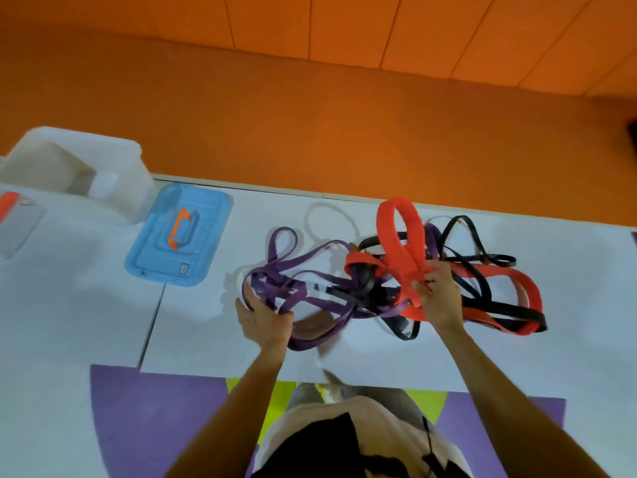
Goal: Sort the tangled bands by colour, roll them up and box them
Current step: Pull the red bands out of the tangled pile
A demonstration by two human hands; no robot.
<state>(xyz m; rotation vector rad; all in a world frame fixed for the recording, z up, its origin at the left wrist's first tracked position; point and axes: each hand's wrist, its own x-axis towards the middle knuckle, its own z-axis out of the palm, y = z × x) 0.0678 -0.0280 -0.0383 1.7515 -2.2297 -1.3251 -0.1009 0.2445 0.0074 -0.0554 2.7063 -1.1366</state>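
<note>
A tangle of bands lies on the white table point(344, 357). Purple bands point(275, 284) spread to the left, red bands point(401, 257) stand in tall loops at the centre and trail right, and thin black bands point(462, 236) weave through the knot. My left hand point(263, 320) grips a bunch of purple bands at the tangle's left end. My right hand point(439, 298) pinches a wide red loop and holds it lifted above the table. The bands remain knotted together between my hands.
A blue lid with an orange handle point(179, 236) lies flat on the table to the left. Behind it stands a clear plastic box point(69, 163). Another clear container with an orange part point(13, 219) shows at the far left edge. An orange wall runs behind the table.
</note>
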